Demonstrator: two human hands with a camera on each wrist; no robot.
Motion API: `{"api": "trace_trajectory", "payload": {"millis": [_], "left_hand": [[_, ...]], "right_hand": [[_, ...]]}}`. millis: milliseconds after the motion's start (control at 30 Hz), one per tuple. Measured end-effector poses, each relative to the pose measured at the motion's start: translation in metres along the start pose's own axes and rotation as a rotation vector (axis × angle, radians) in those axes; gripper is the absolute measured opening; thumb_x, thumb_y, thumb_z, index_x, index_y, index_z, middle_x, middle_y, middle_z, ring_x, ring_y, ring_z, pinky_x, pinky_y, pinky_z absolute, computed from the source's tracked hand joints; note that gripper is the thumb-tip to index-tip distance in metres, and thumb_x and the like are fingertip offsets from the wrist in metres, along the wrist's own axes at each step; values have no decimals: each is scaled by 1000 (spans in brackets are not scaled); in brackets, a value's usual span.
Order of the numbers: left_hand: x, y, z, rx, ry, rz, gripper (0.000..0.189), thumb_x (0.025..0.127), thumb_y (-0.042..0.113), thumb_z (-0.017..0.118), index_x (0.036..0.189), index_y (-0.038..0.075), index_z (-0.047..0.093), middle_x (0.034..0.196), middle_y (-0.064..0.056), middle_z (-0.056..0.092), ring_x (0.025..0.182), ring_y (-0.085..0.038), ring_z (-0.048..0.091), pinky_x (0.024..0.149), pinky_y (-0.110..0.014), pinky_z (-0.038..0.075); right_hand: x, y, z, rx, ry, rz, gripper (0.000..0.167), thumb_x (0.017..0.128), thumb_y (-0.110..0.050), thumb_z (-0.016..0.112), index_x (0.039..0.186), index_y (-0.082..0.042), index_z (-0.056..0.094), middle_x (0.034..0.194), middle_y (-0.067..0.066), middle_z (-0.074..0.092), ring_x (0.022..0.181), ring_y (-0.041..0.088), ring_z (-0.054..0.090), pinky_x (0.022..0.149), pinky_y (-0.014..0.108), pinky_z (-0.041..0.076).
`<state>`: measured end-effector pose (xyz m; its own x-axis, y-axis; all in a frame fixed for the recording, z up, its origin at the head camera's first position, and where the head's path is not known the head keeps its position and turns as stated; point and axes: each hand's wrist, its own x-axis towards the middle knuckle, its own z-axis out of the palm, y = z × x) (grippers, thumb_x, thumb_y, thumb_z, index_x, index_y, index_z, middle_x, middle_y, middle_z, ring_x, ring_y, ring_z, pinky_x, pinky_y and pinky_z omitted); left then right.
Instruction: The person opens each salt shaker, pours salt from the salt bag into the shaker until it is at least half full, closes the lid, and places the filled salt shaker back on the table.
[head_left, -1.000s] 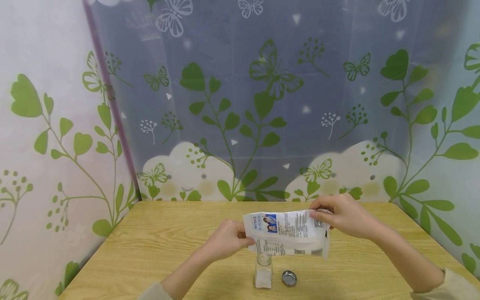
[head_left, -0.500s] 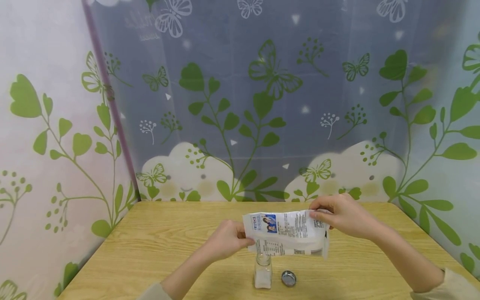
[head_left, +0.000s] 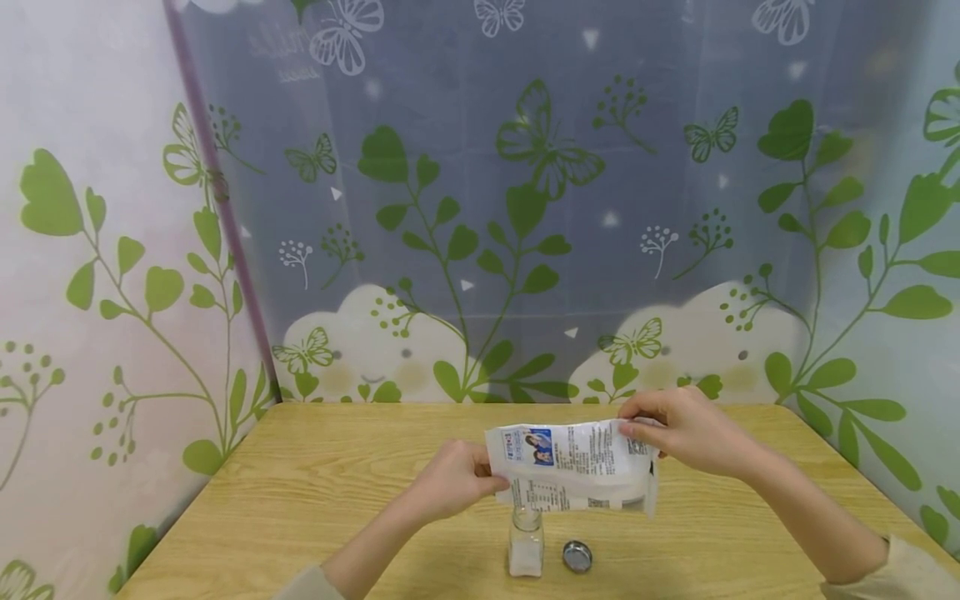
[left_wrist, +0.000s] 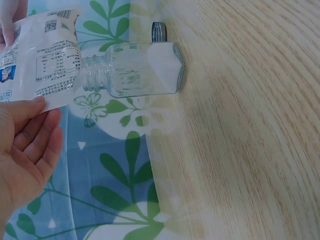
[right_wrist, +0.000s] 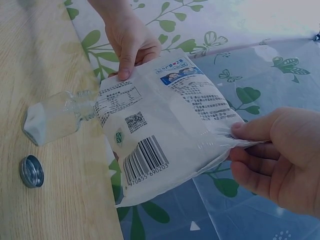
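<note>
Both hands hold up a white printed plastic packet [head_left: 573, 454], tilted over a clear glass jar [head_left: 527, 546]. My left hand [head_left: 453, 482] pinches its left edge near the lower corner. At the upper right corner, my right hand [head_left: 690, 432] grips the packet between thumb and fingers. In the right wrist view the packet [right_wrist: 165, 125] shows a barcode and looks full. The jar [left_wrist: 135, 70] stands upright with its mouth right at the packet's lower edge, and white contents fill its lower part. A silver screw lid [head_left: 577, 556] lies beside the jar on the right.
The wood-grain table [head_left: 337, 467] reaches back to a curtain [head_left: 480, 250] printed with leaves, butterflies and clouds. Similar printed sheets hang at the left and right sides.
</note>
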<state>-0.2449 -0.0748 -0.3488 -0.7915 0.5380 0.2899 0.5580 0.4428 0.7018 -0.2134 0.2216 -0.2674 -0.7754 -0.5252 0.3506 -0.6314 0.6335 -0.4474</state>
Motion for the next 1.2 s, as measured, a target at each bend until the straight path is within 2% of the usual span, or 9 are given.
{"api": "trace_trajectory", "payload": {"millis": [567, 800, 1200], "left_hand": [[-1, 2, 0, -10, -2, -3, 16, 78, 1, 69, 94, -2, 70, 82, -9, 70, 66, -12, 64, 59, -20, 50], [0, 1, 0, -26, -1, 9, 17, 78, 1, 69, 94, -2, 70, 83, -10, 70, 69, -19, 66, 59, -20, 51], [-1, 1, 0, -31, 5, 12, 16, 77, 0, 69, 93, -3, 70, 83, -11, 70, 67, -14, 66, 59, -20, 51]], "right_hand": [[0, 1, 0, 7, -3, -3, 13, 90, -19, 61, 93, -8, 67, 84, -1, 66, 54, 6, 54, 48, 26, 50], [0, 2, 0, 4, 0, 0, 13, 90, -19, 61, 93, -8, 67, 83, -1, 65, 55, 5, 54, 48, 25, 49], [0, 1, 0, 6, 3, -14, 13, 90, -19, 61, 93, -8, 67, 84, 0, 66, 55, 5, 55, 48, 25, 49]]}}
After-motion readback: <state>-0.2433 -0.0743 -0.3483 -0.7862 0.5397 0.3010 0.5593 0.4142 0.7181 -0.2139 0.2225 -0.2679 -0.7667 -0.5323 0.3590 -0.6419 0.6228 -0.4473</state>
